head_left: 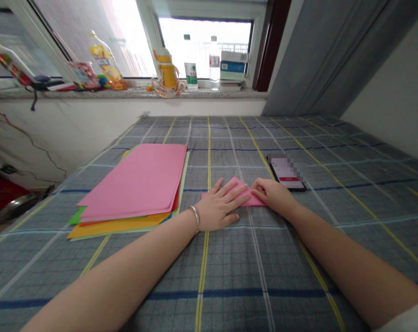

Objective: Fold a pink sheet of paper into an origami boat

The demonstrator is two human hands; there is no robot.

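Observation:
A small folded sheet of pink paper (254,201) lies on the checked cloth, its top coming to a point. My left hand (220,206), with a silver bangle at the wrist, rests flat across the paper's left and middle part, fingers spread. At the paper's right corner, my right hand (273,196) is closed, its thumb and curled fingers pinching the edge. Part of the paper is hidden under my left hand.
Left of my hands is a stack of coloured paper (136,184), pink on top. A phone (286,173) lies beyond my right hand. Bottles, a yellow flask (166,71) and boxes (232,67) line the windowsill (132,94) behind the cloth-covered surface (229,258).

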